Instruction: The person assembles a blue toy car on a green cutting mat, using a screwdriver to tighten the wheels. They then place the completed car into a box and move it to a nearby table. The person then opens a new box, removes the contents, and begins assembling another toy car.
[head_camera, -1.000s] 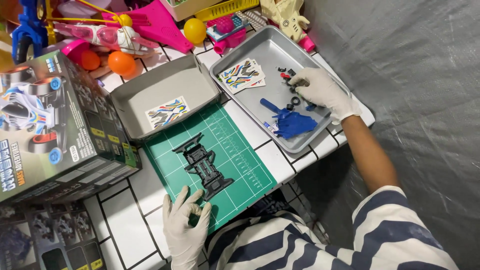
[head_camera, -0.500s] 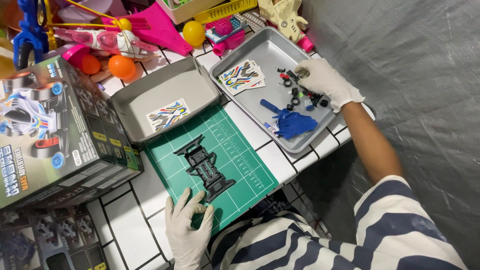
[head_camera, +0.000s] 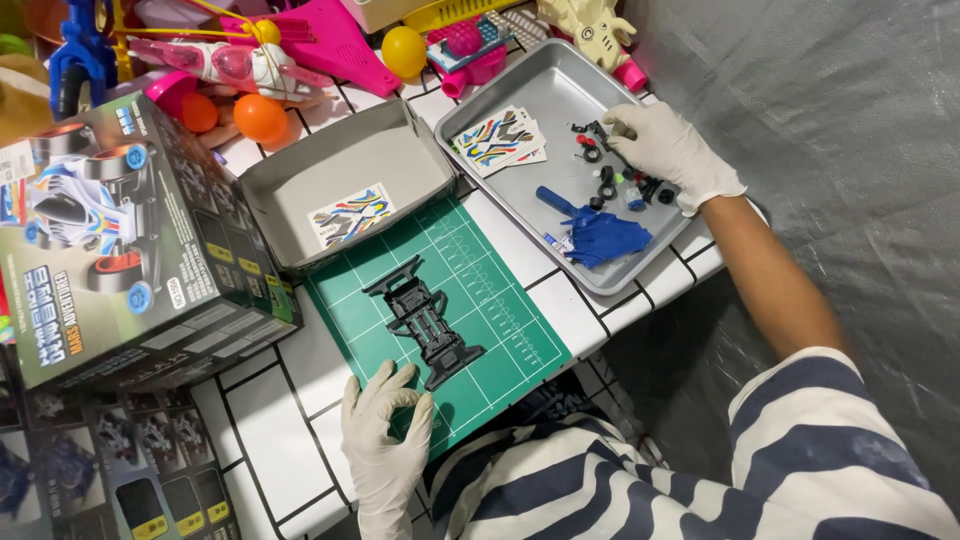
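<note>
Head view: right hand (head_camera: 672, 150) has crept across metal tray (head_camera: 520, 95) at desk's far right corner, now over small black wheels and gears (head_camera: 607, 180); fingers curled among them, grip on one cannot be told. Picking goes on, nothing lifted clear. Left hand (head_camera: 385, 440) unmoved, fingers spread flat on green cutting mat (head_camera: 500, 300) at near edge, touching black chassis (head_camera: 425, 320), which lies mid-mat.

Gloved right hand (head_camera: 668, 150) among small parts (head_camera: 610, 175) — metal tray (head_camera: 520, 95).

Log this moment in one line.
left hand: flat on green cutting mat beside black plastic chassis | right hand: over small black parts in metal tray
</note>
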